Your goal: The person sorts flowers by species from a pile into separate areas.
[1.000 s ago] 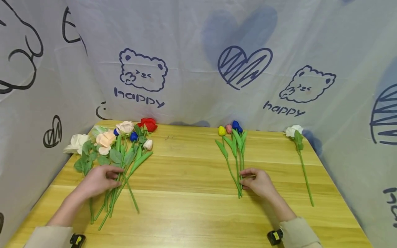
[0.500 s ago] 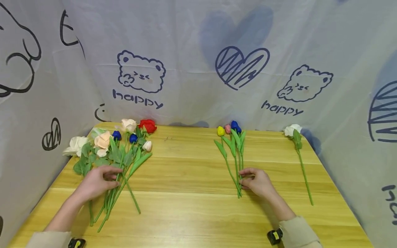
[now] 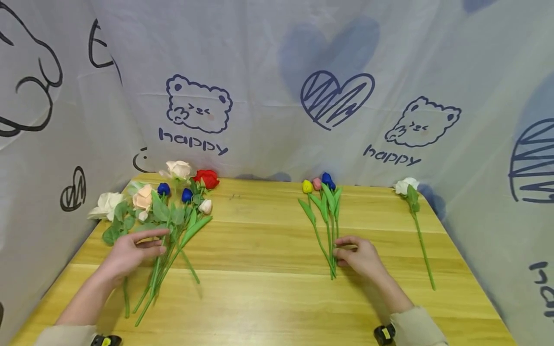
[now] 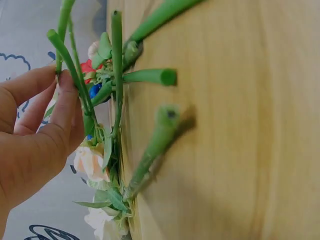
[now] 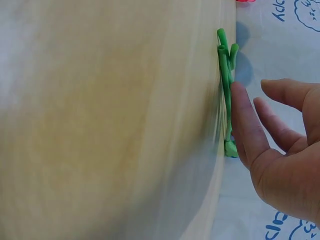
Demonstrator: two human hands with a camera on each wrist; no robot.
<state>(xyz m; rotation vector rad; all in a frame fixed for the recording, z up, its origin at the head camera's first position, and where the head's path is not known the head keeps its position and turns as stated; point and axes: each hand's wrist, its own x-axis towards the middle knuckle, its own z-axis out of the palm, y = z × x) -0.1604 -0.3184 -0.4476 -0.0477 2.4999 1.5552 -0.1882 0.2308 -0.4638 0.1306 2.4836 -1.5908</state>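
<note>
At the left pile my left hand (image 3: 130, 252) pinches a green stem (image 4: 63, 22) between thumb and fingertips. A pale pink rose (image 3: 178, 169) rises at the back of that pile, its stem slanting through the hand. Around it lie a peach rose (image 3: 143, 197), a white rose (image 3: 106, 205), a red rose (image 3: 207, 179), blue tulips (image 3: 187, 195) and a small white bud (image 3: 205, 206). On the right, my right hand (image 3: 359, 254) rests with loosely extended fingers against the stems of a yellow tulip (image 3: 307, 186), a pink tulip (image 3: 317, 183) and a blue tulip (image 3: 327, 180).
A single white rose (image 3: 406, 186) lies at the far right, stem toward the front. Everything lies on a wooden table (image 3: 259, 298). A pale printed cloth (image 3: 259, 96) hangs along the back and both sides.
My left hand has lifted the pale pink rose: its bloom rises toward the back and its stem end has come up off the table. The right hand stays by the tulip stems.
</note>
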